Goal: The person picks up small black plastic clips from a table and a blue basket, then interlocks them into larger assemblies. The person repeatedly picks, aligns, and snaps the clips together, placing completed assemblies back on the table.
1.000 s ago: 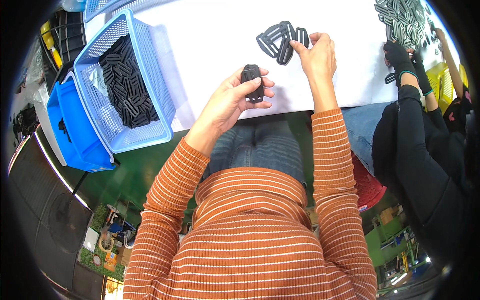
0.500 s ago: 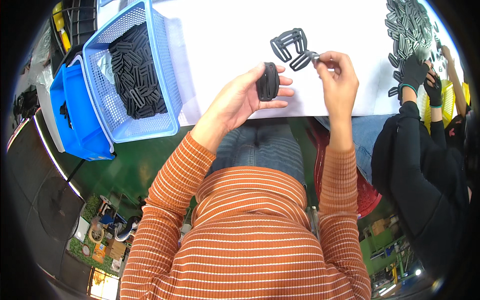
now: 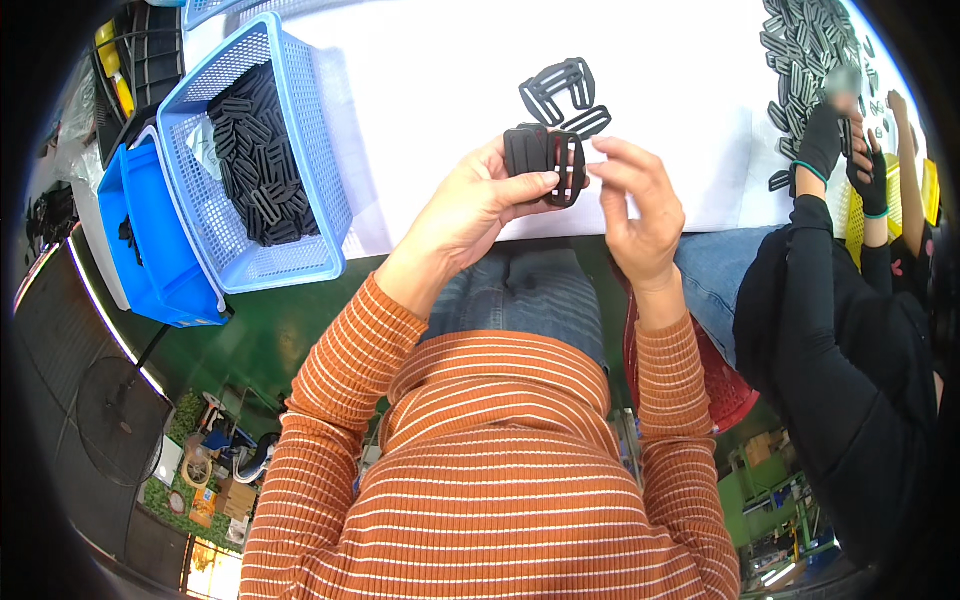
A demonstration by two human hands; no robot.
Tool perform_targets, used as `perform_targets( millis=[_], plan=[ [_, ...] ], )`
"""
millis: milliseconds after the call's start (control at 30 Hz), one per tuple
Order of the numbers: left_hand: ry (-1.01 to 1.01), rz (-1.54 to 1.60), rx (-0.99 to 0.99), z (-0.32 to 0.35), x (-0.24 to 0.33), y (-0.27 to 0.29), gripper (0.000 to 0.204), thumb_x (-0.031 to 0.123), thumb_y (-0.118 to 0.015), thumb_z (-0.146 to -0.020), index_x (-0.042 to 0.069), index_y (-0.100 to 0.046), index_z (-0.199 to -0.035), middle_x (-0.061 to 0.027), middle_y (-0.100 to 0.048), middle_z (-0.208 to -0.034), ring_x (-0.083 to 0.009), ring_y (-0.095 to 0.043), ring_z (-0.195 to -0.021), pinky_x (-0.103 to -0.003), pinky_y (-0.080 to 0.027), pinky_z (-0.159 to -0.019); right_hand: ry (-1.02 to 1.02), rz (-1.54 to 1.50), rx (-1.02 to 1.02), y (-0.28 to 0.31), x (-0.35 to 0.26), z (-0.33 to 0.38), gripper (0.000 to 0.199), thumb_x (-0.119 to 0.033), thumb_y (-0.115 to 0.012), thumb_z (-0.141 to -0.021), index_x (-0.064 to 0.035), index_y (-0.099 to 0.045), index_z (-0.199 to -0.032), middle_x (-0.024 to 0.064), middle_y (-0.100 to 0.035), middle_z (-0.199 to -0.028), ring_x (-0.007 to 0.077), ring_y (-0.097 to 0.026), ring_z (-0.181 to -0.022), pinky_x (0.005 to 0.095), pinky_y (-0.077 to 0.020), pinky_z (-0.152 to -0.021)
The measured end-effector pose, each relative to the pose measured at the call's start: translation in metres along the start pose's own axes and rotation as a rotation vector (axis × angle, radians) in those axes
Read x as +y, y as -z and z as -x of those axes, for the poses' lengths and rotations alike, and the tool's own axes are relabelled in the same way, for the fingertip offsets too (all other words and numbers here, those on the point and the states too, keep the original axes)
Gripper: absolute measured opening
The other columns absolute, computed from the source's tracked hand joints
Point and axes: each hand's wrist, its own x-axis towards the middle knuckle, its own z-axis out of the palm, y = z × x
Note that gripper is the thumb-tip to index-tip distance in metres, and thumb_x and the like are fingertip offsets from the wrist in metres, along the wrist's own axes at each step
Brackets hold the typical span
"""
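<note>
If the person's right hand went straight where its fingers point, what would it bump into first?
For the right hand, probably the slotted black buckle held in the left hand; the gap looks small, though depth is hard to judge.

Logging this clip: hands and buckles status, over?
Left hand: holding stacked buckles. Right hand: open beside them, contact unclear. Loose buckles just beyond, on table.

White tabletop before me | green floor beneath me | cluttered green shelving behind my right | bright light behind my left
</note>
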Motion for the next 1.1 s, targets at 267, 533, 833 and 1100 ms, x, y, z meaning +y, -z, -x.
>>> perform_targets(
  millis=[267, 533, 833, 1100],
  plan=[
    [-0.02, 0.071, 0.016, -0.004, 0.007, 0.024, 0.038, 0.005, -0.059, -0.082, -0.004, -0.048, -0.117, -0.0204, -0.058, -0.11, -0.0315, -0.061, -0.099, -0.041, -0.057, -0.078, -0.396, 0.435, -0.291, -0.007, 0.065, -0.004, 0.036, -0.014, -0.073, -0.071, -0.0119, -0.061, -0.104, 0.0047, -0.056, -0.101, 0.0243, -0.06, -0.088, 0.0367, -0.0505, -0.068],
    [0.024, 0.063, -0.031, -0.01, 0.01, 0.027, 0.039, 0.007, -0.058, -0.083, -0.004, -0.046, -0.119, -0.0234, -0.056, -0.114, -0.0342, -0.061, -0.1, -0.039, -0.058, -0.074, -0.308, 0.212, -0.07, 0.01, 0.042, -0.003, 0.015, 0.0, -0.069, -0.072, -0.0034, -0.061, -0.083, 0.0073, -0.058, -0.081, 0.0228, -0.06, -0.071, 0.0313, -0.0496, -0.061],
    [0.002, 0.076, -0.033, -0.009, 0.012, -0.001, 0.037, 0.014, -0.059, -0.088, -0.002, -0.047, -0.119, -0.0151, -0.06, -0.107, -0.0261, -0.063, -0.096, -0.038, -0.058, -0.075, 0.257, 0.255, 0.083, 0.012, 0.005, 0.003, 0.022, 0.008, -0.07, -0.063, -0.0016, -0.062, -0.082, 0.0086, -0.057, -0.087, 0.0227, -0.062, -0.076, 0.029, -0.0523, -0.055],
    [0.009, 0.014, -0.061, -0.005, 0.022, -0.011, 0.03, 0.009, -0.06, -0.086, 0.0, -0.05, -0.112, -0.014, -0.063, -0.101, -0.0234, -0.064, -0.092, -0.036, -0.056, -0.074, 0.226, 0.238, 0.115, 0.009, 0.007, 0.002, 0.023, 0.009, -0.069, -0.063, -0.002, -0.061, -0.082, 0.0085, -0.057, -0.087, 0.0225, -0.061, -0.076, 0.0292, -0.0518, -0.055]
  ],
)
